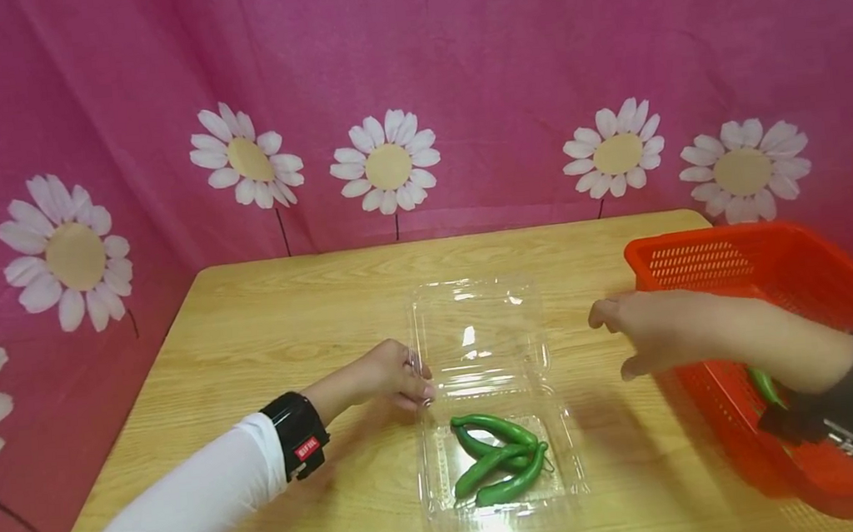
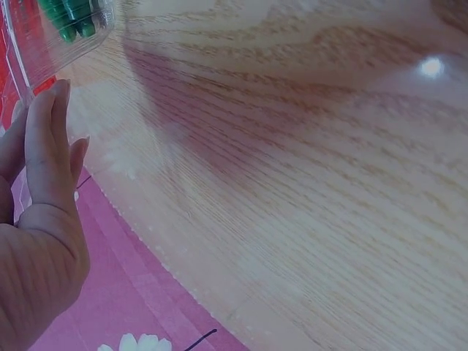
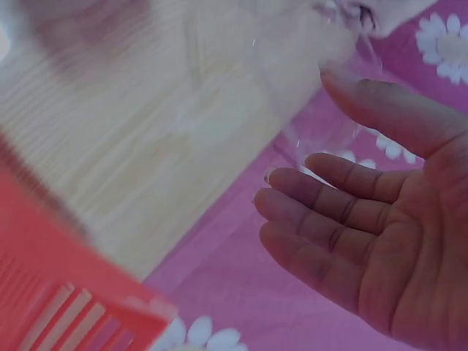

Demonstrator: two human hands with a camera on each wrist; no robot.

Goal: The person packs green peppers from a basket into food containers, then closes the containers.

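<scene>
A hinged clear plastic box lies with its lid folded back on the wooden table. Several green chili peppers rest in its near half; their tips show in the left wrist view. My left hand pinches the box's left edge by the hinge, thumb on the near side. Between the box and the red basket, my right hand hovers with nothing in it. In the right wrist view the palm faces the camera, thumb and fingers spread apart.
At the right stands a red plastic basket with slotted walls. Part of a green pepper shows inside, mostly covered by my right forearm. A pink curtain with white flowers hangs behind the table.
</scene>
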